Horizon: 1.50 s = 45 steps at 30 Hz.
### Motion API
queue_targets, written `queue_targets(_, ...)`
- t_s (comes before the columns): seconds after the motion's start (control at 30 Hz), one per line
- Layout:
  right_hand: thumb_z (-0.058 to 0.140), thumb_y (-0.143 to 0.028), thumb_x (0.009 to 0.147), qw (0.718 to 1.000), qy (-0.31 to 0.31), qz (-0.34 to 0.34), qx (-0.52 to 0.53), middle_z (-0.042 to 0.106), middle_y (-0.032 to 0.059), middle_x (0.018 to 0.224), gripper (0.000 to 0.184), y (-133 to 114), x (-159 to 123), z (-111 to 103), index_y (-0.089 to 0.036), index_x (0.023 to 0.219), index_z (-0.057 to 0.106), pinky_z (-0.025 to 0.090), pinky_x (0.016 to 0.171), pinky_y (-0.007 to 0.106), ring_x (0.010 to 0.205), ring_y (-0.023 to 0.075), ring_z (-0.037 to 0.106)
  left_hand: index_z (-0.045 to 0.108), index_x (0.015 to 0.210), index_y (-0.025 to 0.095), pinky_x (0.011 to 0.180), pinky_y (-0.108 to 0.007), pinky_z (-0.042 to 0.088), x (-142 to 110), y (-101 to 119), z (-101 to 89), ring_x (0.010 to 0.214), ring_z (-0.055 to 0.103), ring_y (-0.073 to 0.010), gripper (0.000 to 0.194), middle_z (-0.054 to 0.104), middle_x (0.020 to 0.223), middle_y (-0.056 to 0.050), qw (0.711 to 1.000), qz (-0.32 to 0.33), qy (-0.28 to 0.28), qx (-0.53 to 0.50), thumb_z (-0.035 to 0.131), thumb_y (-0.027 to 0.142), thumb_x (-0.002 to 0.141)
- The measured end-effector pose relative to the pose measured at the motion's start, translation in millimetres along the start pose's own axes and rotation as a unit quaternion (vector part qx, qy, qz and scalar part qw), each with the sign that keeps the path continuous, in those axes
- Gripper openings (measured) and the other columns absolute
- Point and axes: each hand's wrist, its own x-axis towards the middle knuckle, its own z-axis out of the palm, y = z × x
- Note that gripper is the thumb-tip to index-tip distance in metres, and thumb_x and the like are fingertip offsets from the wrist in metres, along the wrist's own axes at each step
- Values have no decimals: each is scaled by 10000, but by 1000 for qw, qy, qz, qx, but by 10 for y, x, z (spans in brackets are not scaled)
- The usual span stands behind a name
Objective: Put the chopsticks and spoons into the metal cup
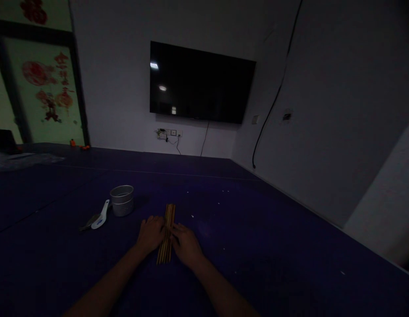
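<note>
A row of several wooden chopsticks [169,218] lies flat on the dark blue table [257,246], pointing away from me. My left hand [150,233] rests against the bundle's left side, fingers curled at its edge. My right hand [185,244] presses against the right side, fingertips touching the sticks near their middle. Both hands squeeze the sticks together between them. The near ends of the chopsticks stick out below my hands.
A small metal pot [122,200] stands left of the chopsticks. Beside it lie a white rice spoon [101,217] and a dark utensil [87,223]. A black TV [199,83] hangs on the far wall. A white wall borders the table's right edge.
</note>
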Motion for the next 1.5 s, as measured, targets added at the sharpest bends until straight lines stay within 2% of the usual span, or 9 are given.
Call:
queue_targets(0.27,433,-148,861,1000,1,-20,4,547,34,1296,448,-10,5,-17,-277,1280,522,348,1037,386,1205,205,484,616,940,191,855,-417,371,19,19,19,1017,545,-261,343,649,1022,-103,1000,-10,6,2,296,300,883)
queue_targets(0.7,435,-166,861,1000,-6,-11,-9,541,37,1302,448,5,7,1,-262,1292,510,345,1039,399,1220,212,467,612,983,192,841,-407,370,32,15,37,1018,545,-257,359,642,1052,-102,1000,-7,9,15,275,283,896)
queue_targets(0.87,433,-176,863,1000,-12,-9,-9,539,50,1304,446,17,10,12,-239,1299,503,354,1033,399,1210,214,478,619,961,187,842,-412,369,25,8,45,1000,550,-257,403,644,1042,-105,1000,0,13,9,243,324,912)
queue_targets(1.03,409,-171,867,1000,0,-5,-13,570,67,1265,395,11,17,20,-200,1225,575,347,1043,397,1194,211,494,629,931,181,828,-419,374,23,5,61,995,553,-273,459,642,1017,-113,1000,7,26,2,225,398,916)
queue_targets(1.5,355,-192,893,999,-22,11,-46,510,79,1330,418,8,11,8,-175,1270,534,350,1032,428,1268,244,408,623,913,178,825,-408,367,5,28,27,974,548,-263,427,647,998,-111,1000,10,23,7,244,375,911)
